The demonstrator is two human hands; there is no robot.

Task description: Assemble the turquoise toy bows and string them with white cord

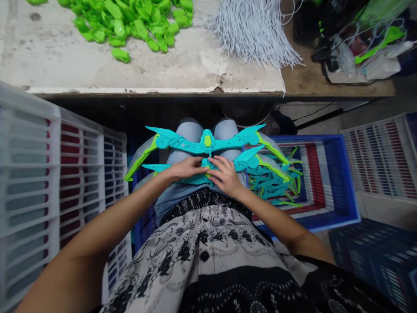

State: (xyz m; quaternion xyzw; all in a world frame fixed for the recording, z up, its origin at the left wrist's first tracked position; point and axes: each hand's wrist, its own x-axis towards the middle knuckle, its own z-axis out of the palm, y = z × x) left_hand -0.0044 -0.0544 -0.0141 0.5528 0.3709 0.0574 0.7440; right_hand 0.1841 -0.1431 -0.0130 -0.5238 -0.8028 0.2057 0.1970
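- We count two turquoise bow-shaped pieces across our lap, a near bow (249,160) by the waist and a far bow (207,140) towards the knees, its green badge facing up
- Our left hand (186,168) is closed on the near bow's middle; our right hand (227,179) has its fingers bent onto the same spot, though we cannot tell whether they grip
- Both hands hide part of that middle from us, and our left forearm crosses below its left limb
- To our right we have one blue crate (350,187) with more bows (273,184) along its left side, too overlapped to count; to our left, one white crate (57,174)
- Beyond the knees, on the desk (182,71), we see one heap of green pieces (140,21) at the far edge, too many to count, and one bundle of white cords (254,32) reaching towards the front right corner
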